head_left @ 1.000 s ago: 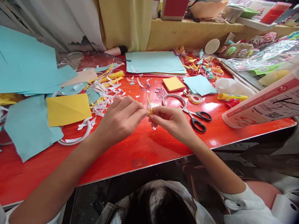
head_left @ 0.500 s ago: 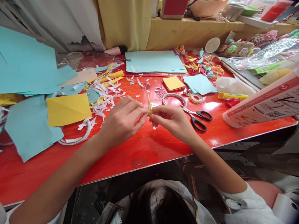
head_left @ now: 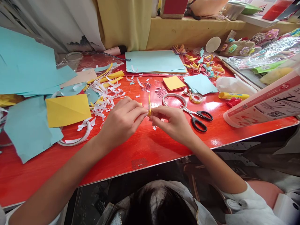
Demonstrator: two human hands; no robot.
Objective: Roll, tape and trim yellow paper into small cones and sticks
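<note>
Folded yellow paper (head_left: pixel 149 105) has turned edge-on; left hand (head_left: pixel 124 118) and right hand (head_left: pixel 175 121) pinch its base in narrow grips, presumably for steadiness.

White glare spots the bright tabletop (head_left: pixel 112 159), deep shadow lies below, and the right-edge cup (head_left: pixel 260 101) looks stretched.
</note>
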